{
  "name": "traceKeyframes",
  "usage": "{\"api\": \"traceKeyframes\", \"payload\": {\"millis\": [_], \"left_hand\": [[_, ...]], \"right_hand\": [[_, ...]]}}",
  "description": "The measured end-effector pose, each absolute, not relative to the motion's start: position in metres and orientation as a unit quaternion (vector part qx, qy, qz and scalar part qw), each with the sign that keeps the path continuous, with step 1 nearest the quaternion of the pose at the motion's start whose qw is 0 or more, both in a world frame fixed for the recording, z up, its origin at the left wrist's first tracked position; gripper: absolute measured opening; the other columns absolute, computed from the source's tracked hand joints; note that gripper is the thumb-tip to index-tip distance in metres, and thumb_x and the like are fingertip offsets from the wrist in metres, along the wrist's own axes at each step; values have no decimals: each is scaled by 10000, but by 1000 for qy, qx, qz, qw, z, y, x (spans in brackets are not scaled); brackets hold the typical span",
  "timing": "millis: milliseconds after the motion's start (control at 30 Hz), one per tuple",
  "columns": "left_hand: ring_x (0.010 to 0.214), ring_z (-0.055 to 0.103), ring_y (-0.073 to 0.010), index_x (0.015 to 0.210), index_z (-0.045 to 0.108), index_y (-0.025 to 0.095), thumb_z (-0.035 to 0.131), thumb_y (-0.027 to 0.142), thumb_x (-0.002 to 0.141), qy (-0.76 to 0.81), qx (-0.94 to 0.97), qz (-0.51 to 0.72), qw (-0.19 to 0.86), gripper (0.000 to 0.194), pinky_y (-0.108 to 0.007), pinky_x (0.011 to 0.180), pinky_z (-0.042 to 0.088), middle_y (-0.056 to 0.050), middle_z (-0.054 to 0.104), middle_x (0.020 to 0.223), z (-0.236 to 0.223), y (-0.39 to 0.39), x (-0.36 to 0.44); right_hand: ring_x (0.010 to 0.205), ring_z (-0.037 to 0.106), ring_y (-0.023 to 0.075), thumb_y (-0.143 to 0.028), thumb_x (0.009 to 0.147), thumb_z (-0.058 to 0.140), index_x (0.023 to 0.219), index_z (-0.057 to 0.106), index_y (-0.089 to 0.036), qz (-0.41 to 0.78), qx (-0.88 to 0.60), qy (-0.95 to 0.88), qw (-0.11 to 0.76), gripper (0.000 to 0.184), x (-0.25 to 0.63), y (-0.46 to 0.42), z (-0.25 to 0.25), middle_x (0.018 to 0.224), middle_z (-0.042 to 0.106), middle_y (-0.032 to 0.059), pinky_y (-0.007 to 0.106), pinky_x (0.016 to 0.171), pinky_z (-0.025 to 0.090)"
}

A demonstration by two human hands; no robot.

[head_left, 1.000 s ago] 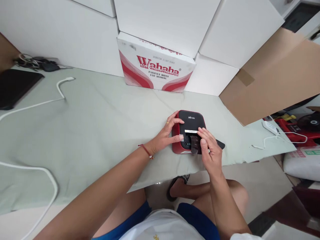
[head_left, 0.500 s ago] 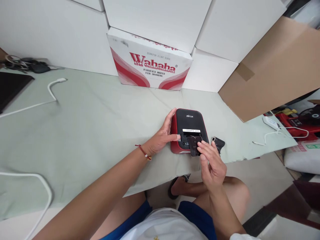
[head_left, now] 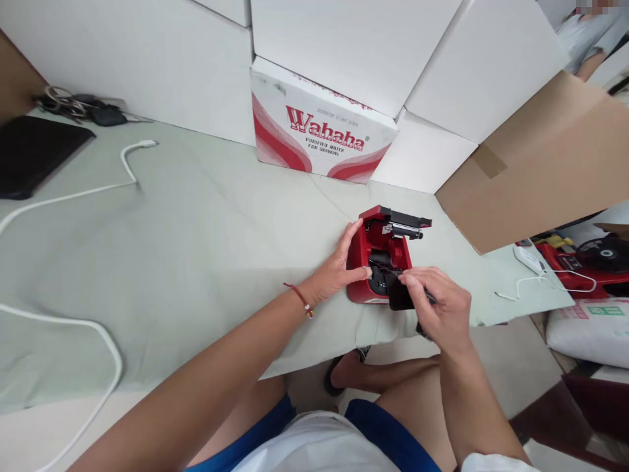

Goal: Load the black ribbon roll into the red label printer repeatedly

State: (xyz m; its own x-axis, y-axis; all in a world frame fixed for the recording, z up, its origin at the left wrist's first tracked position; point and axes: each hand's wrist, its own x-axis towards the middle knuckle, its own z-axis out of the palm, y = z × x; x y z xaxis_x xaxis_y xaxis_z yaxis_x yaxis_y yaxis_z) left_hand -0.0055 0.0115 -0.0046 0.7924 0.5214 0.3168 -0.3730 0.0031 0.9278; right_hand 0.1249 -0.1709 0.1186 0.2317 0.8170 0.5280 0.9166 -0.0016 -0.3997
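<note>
A small red and black label printer (head_left: 354, 259) stands on the table with its lid (head_left: 405, 217) raised and its inside showing. My left hand (head_left: 339, 265) grips its left side, fingers along the wall and thumb on the front rim. Out of the front opening comes a dark, film-like strip (head_left: 400, 295). My right hand (head_left: 439, 305) pinches the strip's upper right edge between thumb and fingers. Behind that hand, a black roll (head_left: 422, 332) is mostly hidden.
A Wahaha carton (head_left: 324, 134) leans against white boxes (head_left: 162, 72) at the back. A brown cardboard sheet (head_left: 545, 170) stands on the right. White cables (head_left: 88, 190), keys (head_left: 105, 115) and a black flat object (head_left: 42, 154) lie left. Another person (head_left: 590, 39) is at upper right.
The printer's lid has gone from closed to raised. My right hand has gone from fingers laid on the strip to pinching its edge. The view has shifted, and a person now shows.
</note>
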Motion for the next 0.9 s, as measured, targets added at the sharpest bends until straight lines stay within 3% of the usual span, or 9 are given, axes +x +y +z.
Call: {"api": "traceKeyframes", "payload": {"millis": [133,267,367,500,600,700,800,900], "left_hand": [[1783,60,-375,1773,183,452,830,479,893,75,644,329,686,1092,-628,1450,92,5,177,1899,-10,13,-2],[1773,106,-386,1762,236,409,809,458,895,82,641,316,695,1040,-614,1451,100,-23,197,1888,-7,13,-3],[1771,114,-384,1739,297,387,804,447,891,86,647,311,691,990,-597,1454,92,-35,205,1882,-2,12,-4],[1771,113,-390,1738,295,368,804,437,880,96,646,304,693,1000,-600,1449,118,-56,185,1885,4,11,-6],[1767,116,-395,1739,295,347,804,428,874,98,647,298,695,1007,-601,1448,113,-72,177,1884,6,11,-7],[1762,136,-388,1736,291,381,784,405,887,90,646,299,696,982,-609,1445,112,-46,199,1877,5,12,-8],[1754,165,-385,1736,282,401,767,386,890,94,638,294,705,975,-614,1441,129,-34,224,1868,4,13,-9],[1748,175,-392,1735,288,396,769,379,874,100,635,287,711,986,-615,1439,140,-33,229,1867,4,13,-8]], "right_hand": [[884,798,240,-334,1048,625,1001,825,-268,18,-786,-577,221,216,149,-134,134,1017,864,34,364,792,591],[1022,787,278,-205,967,659,1266,807,-281,88,-798,-595,-41,342,163,-87,142,1205,856,54,357,810,538],[1043,773,319,-153,896,708,1209,815,-258,91,-773,-611,-141,347,159,-64,142,1179,851,94,354,755,491],[986,767,324,-123,898,661,1220,779,-229,62,-783,-605,-130,359,150,-69,143,1168,835,128,367,723,484],[888,753,272,-220,944,669,1285,737,-251,9,-794,-608,-5,349,152,-104,159,1248,805,110,374,741,527],[674,668,204,-468,1015,657,1309,735,-278,15,-787,-600,140,359,165,-151,185,1021,794,63,347,625,514],[579,605,188,-651,1020,620,1361,732,-256,82,-834,-520,166,535,190,-187,199,775,729,22,319,530,477],[762,729,233,-636,979,644,1291,768,-223,143,-850,-485,147,532,221,-196,178,1024,828,82,349,655,589]]}}
